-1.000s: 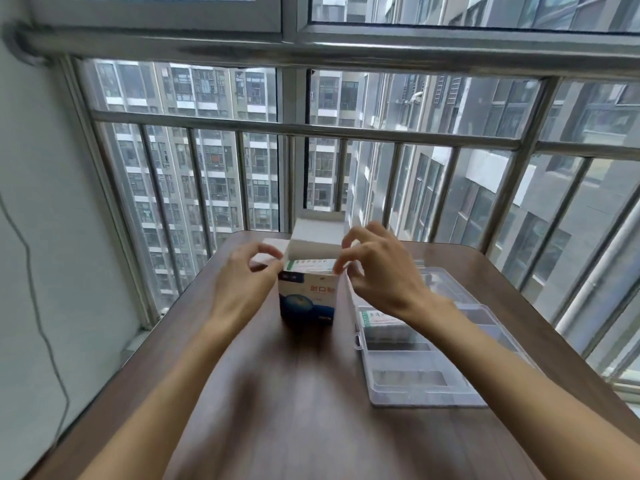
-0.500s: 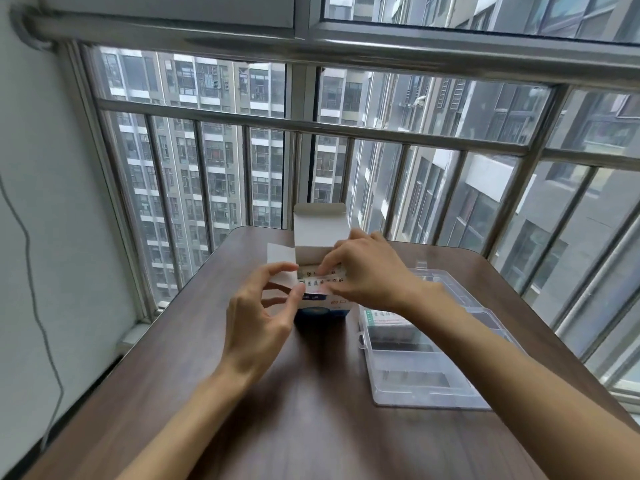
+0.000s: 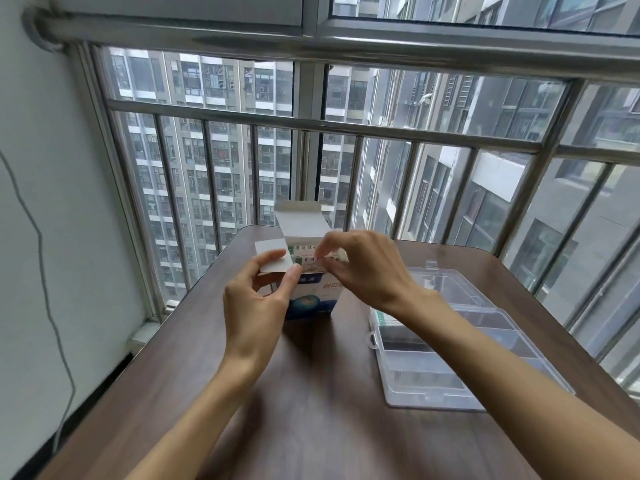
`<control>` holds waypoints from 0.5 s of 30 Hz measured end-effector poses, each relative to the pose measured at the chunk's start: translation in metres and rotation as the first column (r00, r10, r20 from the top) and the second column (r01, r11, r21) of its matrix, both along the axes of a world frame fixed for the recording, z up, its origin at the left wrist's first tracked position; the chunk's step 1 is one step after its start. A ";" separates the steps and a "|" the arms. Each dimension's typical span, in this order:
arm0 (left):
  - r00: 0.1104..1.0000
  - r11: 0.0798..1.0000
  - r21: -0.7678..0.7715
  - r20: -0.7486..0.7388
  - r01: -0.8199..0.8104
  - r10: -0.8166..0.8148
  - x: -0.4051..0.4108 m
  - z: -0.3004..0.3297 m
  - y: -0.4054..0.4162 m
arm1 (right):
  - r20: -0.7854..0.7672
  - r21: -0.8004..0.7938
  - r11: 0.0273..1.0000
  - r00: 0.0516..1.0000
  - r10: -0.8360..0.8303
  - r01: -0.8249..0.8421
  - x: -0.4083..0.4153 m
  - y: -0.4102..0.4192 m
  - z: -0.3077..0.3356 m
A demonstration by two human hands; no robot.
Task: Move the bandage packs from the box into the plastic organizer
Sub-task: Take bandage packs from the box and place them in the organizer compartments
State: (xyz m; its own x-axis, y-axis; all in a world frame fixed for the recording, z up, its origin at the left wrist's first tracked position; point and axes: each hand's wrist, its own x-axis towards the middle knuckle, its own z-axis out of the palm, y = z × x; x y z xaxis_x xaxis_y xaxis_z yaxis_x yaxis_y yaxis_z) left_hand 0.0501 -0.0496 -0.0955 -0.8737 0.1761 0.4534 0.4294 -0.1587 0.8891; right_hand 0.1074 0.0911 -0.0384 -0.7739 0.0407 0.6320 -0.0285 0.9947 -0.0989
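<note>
A white and blue cardboard box (image 3: 313,297) stands upright on the dark wooden table (image 3: 311,393), its top flaps folded open. My left hand (image 3: 258,306) grips the box's left side, the thumb against its front corner below a side flap. My right hand (image 3: 367,270) reaches into the open top and pinches the bandage packs (image 3: 304,255), whose green-printed edges show there. To the right lies the clear plastic organizer (image 3: 450,368), lid open, with a bandage pack (image 3: 382,318) in its far left compartment, partly hidden by my right forearm.
A metal window railing (image 3: 346,128) runs just behind the table's far edge. A white wall (image 3: 52,237) with a hanging grey cable (image 3: 52,306) stands to the left. The organizer's open lid (image 3: 450,282) lies toward the window.
My left hand has shifted to hold the box's left side. My right hand's fingers have gone into the open top and closed on the packs. The view has tilted down a little.
</note>
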 end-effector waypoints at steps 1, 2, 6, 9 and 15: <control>1.000 1.000 0.011 0.019 0.006 -0.006 -0.001 0.000 0.000 | 0.010 -0.043 0.999 1.000 0.007 -0.006 -0.003 0.000 -0.001; 0.999 1.000 0.015 0.034 0.004 -0.004 -0.004 -0.001 -0.001 | 0.006 -0.079 0.997 1.000 0.020 -0.019 -0.006 -0.001 -0.002; 0.995 1.000 0.007 0.103 -0.003 0.002 -0.019 -0.007 -0.004 | -0.105 -0.396 0.910 0.991 0.083 -0.118 -0.012 -0.008 0.009; 0.992 0.997 -0.075 0.121 -0.026 0.034 -0.023 -0.004 -0.009 | -0.091 -0.784 0.602 0.988 0.128 -0.150 -0.004 -0.011 0.024; 0.945 0.943 -0.161 -0.199 -0.292 0.259 -0.007 0.017 -0.015 | -0.050 -0.993 -0.116 0.958 0.283 -0.018 0.034 -0.002 0.025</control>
